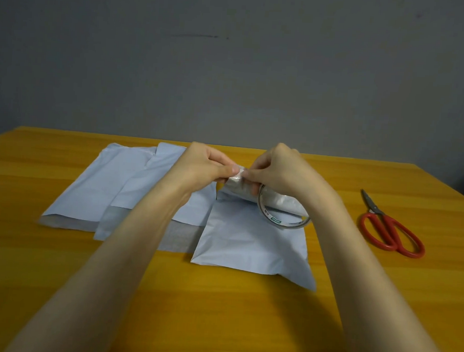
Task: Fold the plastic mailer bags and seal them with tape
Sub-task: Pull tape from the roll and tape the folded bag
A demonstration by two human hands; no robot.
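Nearest mailer bag (pixel 247 248) runs front-to-back; left hand (pixel 207 166) pinches tape end (pixel 238 173), right hand (pixel 283 168) grips tape roll (pixel 277 220)

**A:** What is worn on the arms?

**B:** Both are bare. The left forearm (pixel 127 237) and the right forearm (pixel 357 253) are uncovered all the way down to the bottom edge of the view.

**A:** And the hands?

**B:** The left hand (pixel 207 166) and the right hand (pixel 280 171) are bare too.

**A:** What about their shape?

**B:** The forearms are long and slim, and faint tendon lines run up the left wrist (pixel 180 194). The fingers (pixel 255 174) are slender. The knuckles form a rounded ridge along the top of the right hand.
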